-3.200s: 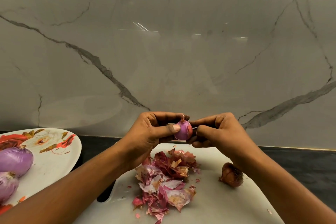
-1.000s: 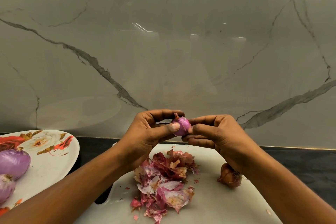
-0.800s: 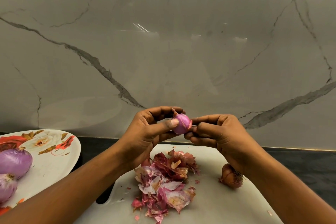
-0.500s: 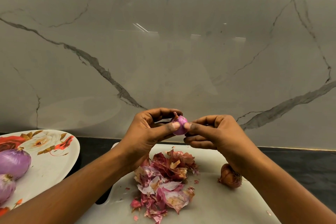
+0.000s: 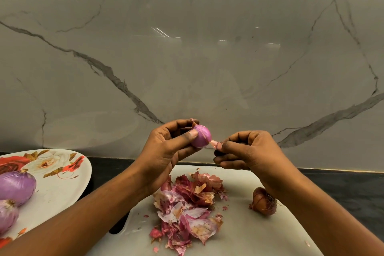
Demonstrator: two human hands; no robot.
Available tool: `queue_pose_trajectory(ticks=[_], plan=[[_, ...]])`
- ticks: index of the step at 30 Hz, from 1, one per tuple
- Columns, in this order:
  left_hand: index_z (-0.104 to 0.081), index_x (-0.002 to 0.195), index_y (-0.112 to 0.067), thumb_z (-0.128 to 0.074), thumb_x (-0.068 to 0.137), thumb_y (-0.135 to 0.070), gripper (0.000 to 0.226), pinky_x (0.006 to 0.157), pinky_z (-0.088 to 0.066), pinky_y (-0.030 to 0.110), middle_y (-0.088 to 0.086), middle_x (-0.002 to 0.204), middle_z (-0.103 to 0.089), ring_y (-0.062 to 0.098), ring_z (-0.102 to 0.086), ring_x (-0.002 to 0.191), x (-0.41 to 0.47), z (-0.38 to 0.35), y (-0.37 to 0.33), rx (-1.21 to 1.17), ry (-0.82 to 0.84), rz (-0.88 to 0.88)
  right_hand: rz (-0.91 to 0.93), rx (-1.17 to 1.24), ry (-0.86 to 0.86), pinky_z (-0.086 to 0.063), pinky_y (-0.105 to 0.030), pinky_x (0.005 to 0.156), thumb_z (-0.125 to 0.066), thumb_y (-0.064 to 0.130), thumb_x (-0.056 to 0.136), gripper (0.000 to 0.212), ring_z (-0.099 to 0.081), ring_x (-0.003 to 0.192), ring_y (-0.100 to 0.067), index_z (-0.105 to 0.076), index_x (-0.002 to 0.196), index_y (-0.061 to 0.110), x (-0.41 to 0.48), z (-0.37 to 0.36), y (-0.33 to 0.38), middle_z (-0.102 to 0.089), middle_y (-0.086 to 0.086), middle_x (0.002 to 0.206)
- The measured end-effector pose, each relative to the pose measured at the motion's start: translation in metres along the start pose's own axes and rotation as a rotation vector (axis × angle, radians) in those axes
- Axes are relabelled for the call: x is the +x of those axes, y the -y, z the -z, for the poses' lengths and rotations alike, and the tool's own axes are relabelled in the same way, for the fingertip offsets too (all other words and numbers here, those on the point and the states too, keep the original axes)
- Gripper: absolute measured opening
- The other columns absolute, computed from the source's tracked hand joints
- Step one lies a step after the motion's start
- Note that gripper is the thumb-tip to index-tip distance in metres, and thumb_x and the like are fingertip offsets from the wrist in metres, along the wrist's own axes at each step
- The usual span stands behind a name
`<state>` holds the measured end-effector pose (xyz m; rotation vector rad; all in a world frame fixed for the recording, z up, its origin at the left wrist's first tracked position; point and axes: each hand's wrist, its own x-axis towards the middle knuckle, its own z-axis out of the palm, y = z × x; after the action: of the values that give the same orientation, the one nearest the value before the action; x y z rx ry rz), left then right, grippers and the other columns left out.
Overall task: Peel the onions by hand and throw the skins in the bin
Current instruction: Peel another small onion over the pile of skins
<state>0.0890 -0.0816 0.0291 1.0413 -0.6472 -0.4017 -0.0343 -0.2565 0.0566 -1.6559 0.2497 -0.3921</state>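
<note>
My left hand [image 5: 166, 147] grips a small purple onion [image 5: 201, 138] above the white cutting board [image 5: 245, 233], thumb across its front. My right hand [image 5: 249, 151] pinches a thin pink strip of skin [image 5: 215, 144] that still hangs from the onion's right side. A heap of torn red and pink skins [image 5: 187, 208] lies on the board below my hands. An unpeeled brown onion [image 5: 264, 201] sits on the board at the right, partly behind my right wrist.
A flowered white plate [image 5: 60, 181] at the left holds two peeled purple onions [image 5: 15, 188]. The dark countertop [image 5: 342, 189] runs along a grey marble wall [image 5: 187, 58]. No bin is in view.
My hands have drawn apart: the right hand has pulled a strip of skin away from the onion to the right, and the left hand has lifted and turned the onion slightly.
</note>
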Motion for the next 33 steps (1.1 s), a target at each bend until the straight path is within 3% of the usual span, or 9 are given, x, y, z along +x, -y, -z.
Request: queue_pose_trajectory(ticks=[6, 10, 14, 21, 24, 29, 33], plan=[[-0.065, 0.13, -0.005, -0.068, 0.088, -0.014, 0.043, 0.091, -0.064, 0.04, 0.021, 0.128, -0.071, 0.042, -0.072, 0.114, 0.0021, -0.0003, 0.0005, -0.089, -0.011, 0.047, 0.006, -0.123, 0.009, -0.066, -0.031, 0.066, -0.08, 0.0, 0.086, 0.013, -0.08, 0.075, -0.03, -0.072, 0.092, -0.008, 0.0014, 0.0011, -0.002, -0.078, -0.021, 0.081], [-0.067, 0.132, -0.008, -0.069, 0.087, -0.014, 0.045, 0.092, -0.063, 0.04, 0.017, 0.129, -0.072, 0.038, -0.073, 0.115, 0.0014, -0.001, 0.0007, -0.063, 0.009, 0.058, -0.039, -0.091, 0.062, -0.067, -0.033, 0.073, -0.079, -0.007, 0.084, 0.021, -0.081, 0.082, -0.031, -0.072, 0.104, -0.003, 0.0014, 0.0, -0.0023, -0.079, -0.022, 0.088], [-0.068, 0.131, -0.007, -0.07, 0.089, -0.012, 0.043, 0.094, -0.062, 0.038, 0.014, 0.13, -0.073, 0.033, -0.072, 0.119, 0.0002, -0.0026, 0.0009, -0.005, 0.043, 0.069, -0.04, 0.04, 0.116, -0.067, -0.036, 0.08, -0.081, 0.006, 0.084, 0.034, -0.079, 0.093, -0.036, -0.072, 0.117, 0.003, -0.0004, -0.003, 0.001, -0.08, -0.022, 0.098], [-0.07, 0.128, -0.006, -0.071, 0.087, -0.01, 0.042, 0.09, -0.064, 0.035, 0.013, 0.127, -0.074, 0.032, -0.073, 0.117, -0.0022, -0.0041, -0.0003, 0.001, 0.075, 0.092, 0.009, 0.101, 0.096, -0.067, -0.032, 0.077, -0.081, 0.015, 0.079, 0.039, -0.08, 0.09, -0.034, -0.073, 0.115, 0.004, -0.0021, -0.0036, 0.0024, -0.08, -0.021, 0.097], [-0.07, 0.128, -0.005, -0.07, 0.087, -0.01, 0.042, 0.091, -0.063, 0.036, 0.014, 0.128, -0.074, 0.032, -0.072, 0.118, -0.0028, -0.0046, -0.0008, -0.013, 0.088, 0.092, 0.028, 0.115, 0.081, -0.066, -0.029, 0.074, -0.082, 0.012, 0.075, 0.037, -0.08, 0.088, -0.033, -0.075, 0.11, 0.005, -0.002, -0.0046, 0.0016, -0.08, -0.021, 0.095], [-0.068, 0.13, -0.004, -0.068, 0.088, -0.013, 0.042, 0.089, -0.064, 0.036, 0.018, 0.125, -0.074, 0.034, -0.073, 0.114, -0.0028, -0.0059, -0.0024, -0.052, 0.095, 0.103, 0.047, 0.102, 0.056, -0.066, -0.029, 0.074, -0.075, -0.006, 0.087, 0.025, -0.08, 0.089, -0.032, -0.075, 0.11, 0.003, 0.0, -0.0026, -0.0019, -0.08, -0.021, 0.094], [-0.067, 0.13, -0.004, -0.068, 0.088, -0.014, 0.044, 0.089, -0.064, 0.037, 0.019, 0.126, -0.074, 0.035, -0.073, 0.114, -0.0034, -0.0062, -0.0042, -0.072, 0.094, 0.104, 0.052, 0.13, 0.06, -0.066, -0.03, 0.075, -0.075, -0.006, 0.086, 0.024, -0.08, 0.089, -0.032, -0.076, 0.108, 0.005, -0.0001, -0.0027, -0.0014, -0.08, -0.022, 0.094]])
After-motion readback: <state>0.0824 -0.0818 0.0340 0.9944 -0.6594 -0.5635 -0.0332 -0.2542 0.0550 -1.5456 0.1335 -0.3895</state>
